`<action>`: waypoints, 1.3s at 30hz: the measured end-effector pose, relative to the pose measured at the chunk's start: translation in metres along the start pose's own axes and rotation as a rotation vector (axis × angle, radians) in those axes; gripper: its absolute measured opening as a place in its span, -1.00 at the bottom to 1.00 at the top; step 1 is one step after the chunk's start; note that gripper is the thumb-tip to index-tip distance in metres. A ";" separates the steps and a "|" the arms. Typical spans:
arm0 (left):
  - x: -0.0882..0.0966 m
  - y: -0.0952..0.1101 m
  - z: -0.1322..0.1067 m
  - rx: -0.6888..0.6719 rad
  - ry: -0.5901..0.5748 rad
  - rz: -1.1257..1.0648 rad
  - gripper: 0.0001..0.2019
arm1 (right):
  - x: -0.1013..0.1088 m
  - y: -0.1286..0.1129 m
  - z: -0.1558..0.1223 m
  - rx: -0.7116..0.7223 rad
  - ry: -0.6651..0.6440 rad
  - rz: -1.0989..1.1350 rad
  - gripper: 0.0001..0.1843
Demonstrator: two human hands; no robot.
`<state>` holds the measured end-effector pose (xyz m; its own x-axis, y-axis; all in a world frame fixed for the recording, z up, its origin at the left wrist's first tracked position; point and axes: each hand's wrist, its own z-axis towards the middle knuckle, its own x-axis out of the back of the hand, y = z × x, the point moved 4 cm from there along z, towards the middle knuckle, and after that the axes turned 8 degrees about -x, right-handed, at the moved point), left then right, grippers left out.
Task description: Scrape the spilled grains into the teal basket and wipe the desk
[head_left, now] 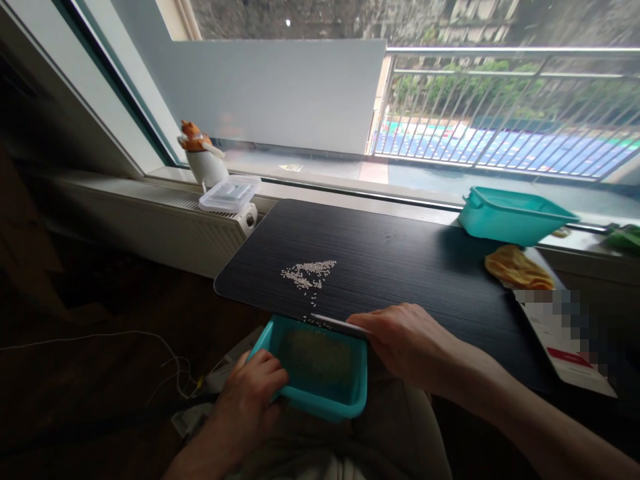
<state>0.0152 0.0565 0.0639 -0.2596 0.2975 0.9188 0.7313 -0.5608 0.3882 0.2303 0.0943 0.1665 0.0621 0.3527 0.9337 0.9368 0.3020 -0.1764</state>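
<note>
White grains that look like rice (306,272) lie in a loose patch on the dark tabletop (395,273), with a few strays trailing to its front edge. Just below that edge is a teal plastic tub (333,408), partly filled with pale, shadowed contents. My left hand (256,383) is closed over the tub's left wall, fingers hooked on the rim. Above the tub's far rim, my right hand (407,337) pinches a thin, pale flat strip (333,321), seen nearly edge-on. Its tip is beside the stray grains at the table edge; its exact kind is unclear.
A second teal tub (517,217) stands at the back right by the window, near a yellow cloth (520,267) and a white-and-red packet (565,347). At left, a clear plastic lid (231,193) rests on the radiator (200,230). A white cable (125,333) crosses the floor.
</note>
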 end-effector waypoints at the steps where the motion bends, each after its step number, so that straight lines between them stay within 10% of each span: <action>1: 0.000 0.000 0.000 -0.004 0.000 0.006 -0.87 | 0.001 0.004 0.003 -0.025 0.023 -0.012 -0.78; 19: -0.001 -0.009 0.001 -0.013 0.030 -0.021 -0.80 | 0.008 0.010 0.046 -0.033 0.118 -0.137 -0.71; 39: -0.001 -0.014 -0.001 0.047 0.018 -0.022 -0.86 | 0.007 0.002 0.032 0.053 0.062 -0.068 -0.73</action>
<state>0.0045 0.0630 0.0581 -0.2872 0.2952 0.9112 0.7539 -0.5171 0.4052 0.2219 0.1256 0.1624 0.0215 0.2751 0.9612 0.9203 0.3703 -0.1266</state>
